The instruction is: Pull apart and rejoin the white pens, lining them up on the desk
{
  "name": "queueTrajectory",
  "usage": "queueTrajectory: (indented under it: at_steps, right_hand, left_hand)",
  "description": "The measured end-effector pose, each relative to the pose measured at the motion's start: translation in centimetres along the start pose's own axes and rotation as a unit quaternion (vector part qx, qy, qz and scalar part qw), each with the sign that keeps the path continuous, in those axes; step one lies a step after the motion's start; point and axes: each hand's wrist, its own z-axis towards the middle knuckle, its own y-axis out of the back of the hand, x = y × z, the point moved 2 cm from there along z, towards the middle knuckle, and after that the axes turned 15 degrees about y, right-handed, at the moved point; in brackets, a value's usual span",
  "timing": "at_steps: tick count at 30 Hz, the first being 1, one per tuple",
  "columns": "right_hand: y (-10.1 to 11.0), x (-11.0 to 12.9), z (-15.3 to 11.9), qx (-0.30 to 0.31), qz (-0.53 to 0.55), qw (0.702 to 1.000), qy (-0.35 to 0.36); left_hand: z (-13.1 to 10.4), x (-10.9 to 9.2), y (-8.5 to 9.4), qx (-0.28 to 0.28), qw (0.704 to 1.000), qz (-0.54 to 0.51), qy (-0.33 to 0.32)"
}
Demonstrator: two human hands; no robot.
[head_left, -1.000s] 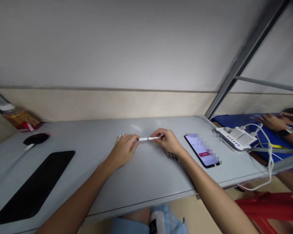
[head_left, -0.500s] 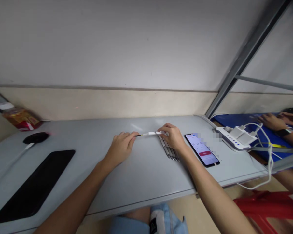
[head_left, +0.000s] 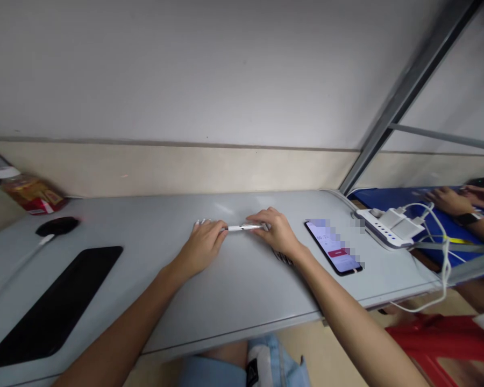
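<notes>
A white and silver pen is held level between my two hands, just above the grey desk. My left hand pinches its left end. Fingers of my right hand are closed on its right end. Small white tips show behind my left hand, mostly hidden by it. Several silver pens lie beneath my right hand and wrist, which cover most of them.
A phone lies right of my right hand, near a white power strip with cables. At left are a bottle, a black round object and a black mat. Another person's hands are at far right.
The thin dark-tipped refill end seen at my left fingers no longer shows; the white barrel now reaches them. My right hand has shifted slightly left, and my hands are closer together.
</notes>
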Motion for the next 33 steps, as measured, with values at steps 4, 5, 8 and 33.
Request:
queueTrajectory:
  at_steps: [4,5,8,33]
  right_hand:
    - [0.27,-0.13,0.06,-0.031,0.077,0.995,-0.055]
    - [0.28,-0.19,0.07,-0.033,0.098,0.992,-0.068]
    - [0.11,-0.28,0.12,-0.022,0.163,0.98,-0.113]
    - [0.44,-0.28,-0.18,0.052,0.254,0.951,-0.168]
  left_hand:
    - [0.15,0.05,0.28,0.01,1.0,-0.006,-0.008]
    - [0.17,0.02,0.39,0.011,1.0,-0.009,-0.01]
    - [0.16,-0.1,0.67,0.012,1.0,-0.015,-0.013]
    - [0.07,-0.52,0.81,0.009,1.0,-0.009,-0.003]
